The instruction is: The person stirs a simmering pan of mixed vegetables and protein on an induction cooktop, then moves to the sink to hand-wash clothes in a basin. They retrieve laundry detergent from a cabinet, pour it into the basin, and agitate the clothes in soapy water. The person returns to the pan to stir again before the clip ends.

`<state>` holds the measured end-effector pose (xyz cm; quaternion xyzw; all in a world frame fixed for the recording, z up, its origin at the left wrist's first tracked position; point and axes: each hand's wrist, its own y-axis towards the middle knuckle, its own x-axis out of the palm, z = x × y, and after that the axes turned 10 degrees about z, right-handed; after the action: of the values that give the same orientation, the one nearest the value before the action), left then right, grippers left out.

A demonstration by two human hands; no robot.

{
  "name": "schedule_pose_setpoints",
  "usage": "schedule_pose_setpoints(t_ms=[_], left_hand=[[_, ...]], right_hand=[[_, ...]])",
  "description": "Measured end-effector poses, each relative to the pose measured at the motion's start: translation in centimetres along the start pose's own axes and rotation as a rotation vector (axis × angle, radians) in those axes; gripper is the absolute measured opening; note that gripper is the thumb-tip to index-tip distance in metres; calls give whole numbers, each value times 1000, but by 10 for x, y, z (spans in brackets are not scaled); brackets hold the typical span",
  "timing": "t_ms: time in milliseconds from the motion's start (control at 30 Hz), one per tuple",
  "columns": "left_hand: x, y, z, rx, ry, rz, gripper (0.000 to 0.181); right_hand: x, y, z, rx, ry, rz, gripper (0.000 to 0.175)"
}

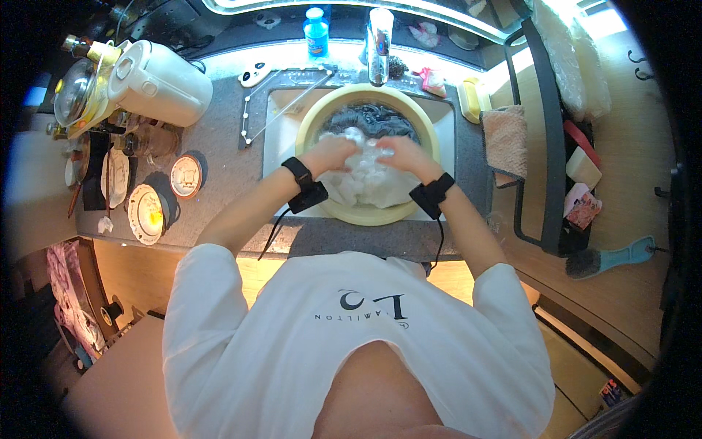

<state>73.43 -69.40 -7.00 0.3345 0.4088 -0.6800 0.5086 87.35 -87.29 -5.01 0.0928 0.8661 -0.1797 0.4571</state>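
A cream plastic basin [433, 126] sits in the white sink [277, 156], holding water, dark cloth [373, 116] at its far side and wet white cloth [364, 184] nearer me. At the basin's left, my left hand [332, 152] grips a bunch of the white cloth. Opposite it, my right hand [403, 152] has its fingers on the same bunch, a short gap from the left. Both hands are slightly blurred, and some fingertips are hidden in the cloth. The chrome faucet [378, 55] rises behind the basin.
A blue bottle [316, 35] stands behind the sink. On the left are a white electric kettle or water pot [164, 82], a scalloped bowl [145, 214] and a small round dish [186, 176]. A soap dish [473, 100], towel [504, 142] and rack [548, 137] are at right.
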Motion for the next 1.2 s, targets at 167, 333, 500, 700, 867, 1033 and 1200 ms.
schedule_pose_setpoints(t_ms=[167, 333, 500, 700, 867, 1033, 1200], left_hand=[[-8, 17, -9, 147, 263, 619, 44], [-12, 42, -22, -66, 239, 352, 33], [-30, 15, -33, 80, 31, 369, 23], [-34, -35, -3, 163, -203, 278, 15], [-26, -49, 20, 172, -376, 135, 32], [-16, -34, 11, -204, -628, 236, 49], [-4, -15, 6, -431, -120, 320, 46]], right_hand=[[12, 1, -4, 112, -465, 506, 60], [4, 17, 4, 372, -171, 270, 47], [-26, -4, 1, 144, 272, 22, 32], [-41, -43, -51, 63, 290, -46, 35], [-43, -13, -43, 331, 275, -39, 40], [5, 45, -9, 195, -93, 466, 35], [29, 79, -3, 425, -122, 363, 40]])
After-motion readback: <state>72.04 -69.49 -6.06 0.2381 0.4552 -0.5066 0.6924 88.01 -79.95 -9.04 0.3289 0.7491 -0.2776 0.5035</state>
